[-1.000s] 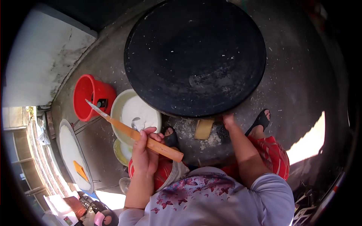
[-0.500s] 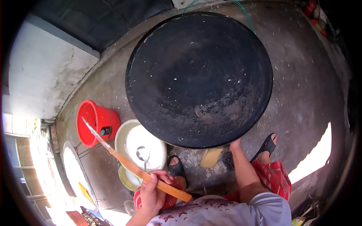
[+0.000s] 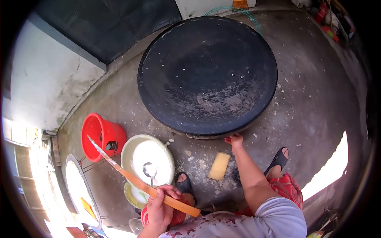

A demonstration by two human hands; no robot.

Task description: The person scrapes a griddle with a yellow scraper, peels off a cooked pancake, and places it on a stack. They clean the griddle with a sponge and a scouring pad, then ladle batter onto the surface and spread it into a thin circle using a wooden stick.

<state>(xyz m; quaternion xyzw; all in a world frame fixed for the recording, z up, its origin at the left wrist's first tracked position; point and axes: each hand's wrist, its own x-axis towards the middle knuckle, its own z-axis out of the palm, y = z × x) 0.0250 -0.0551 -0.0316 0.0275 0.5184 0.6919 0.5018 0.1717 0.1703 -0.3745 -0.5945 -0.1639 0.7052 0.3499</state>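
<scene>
My left hand (image 3: 162,203) is closed around the lower part of a long, flat wooden spatula (image 3: 133,179), whose narrow whitish tip points up and left over the red bucket. My right hand (image 3: 235,141) reaches to the near underside of a large round black griddle (image 3: 206,75); its fingers are curled in just below the rim, and whatever they grip is too small to make out. Only scattered white flecks and a grey worn patch mark the griddle's surface. Left of my foot, a metal ladle (image 3: 149,170) rests in a tub (image 3: 172,160) of white batter.
A red bucket (image 3: 113,135) stands behind the tub, and a smaller yellowish bowl (image 3: 129,194) sits before it. On the floor lies a yellow block (image 3: 219,166) amid white crumbs. A round tray (image 3: 79,186) is at far left; a green hose (image 3: 238,10) runs behind the griddle.
The view has shifted, so the griddle appears higher and smaller. My right hand, mostly hidden under the rim before, now shows its fingers. My left hand still holds the spatula.
</scene>
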